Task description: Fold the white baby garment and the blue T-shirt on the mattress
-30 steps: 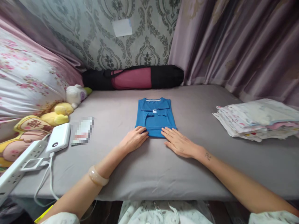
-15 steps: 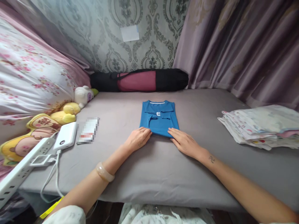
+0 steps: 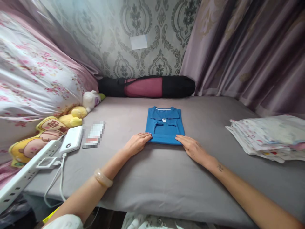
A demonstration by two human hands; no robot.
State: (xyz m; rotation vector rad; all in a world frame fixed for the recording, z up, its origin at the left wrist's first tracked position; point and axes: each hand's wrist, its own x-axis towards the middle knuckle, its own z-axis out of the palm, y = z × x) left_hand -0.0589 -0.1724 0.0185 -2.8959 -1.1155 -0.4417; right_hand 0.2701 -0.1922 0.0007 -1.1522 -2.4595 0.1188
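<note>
A blue T-shirt (image 3: pixel 166 127) lies folded on the grey bed sheet, its neckline facing away from me and a small white mark on its chest. Its sleeves are turned in over the front, and a narrow band is folded up along the near edge. My left hand (image 3: pixel 138 142) rests at the near left corner with fingers stretched out flat, tips touching the cloth. At the near right corner, my right hand (image 3: pixel 192 147) likewise has its fingers extended onto the fabric. Neither hand is wrapped round anything; the undersides of the fingers are hidden.
On the right lies a stack of folded white patterned cloths (image 3: pixel 269 136). A black and pink long bag (image 3: pixel 144 87) lies along the wall. To the left are a blurred-out packet (image 3: pixel 94 135), a white power bank (image 3: pixel 71 139), a power strip (image 3: pixel 30 175), cables and plush toys (image 3: pixel 73 116).
My hands have moved slightly apart to the shirt's near corners, and the folded band along its near edge now shows flatter and wider. The camera view has shifted a little.
</note>
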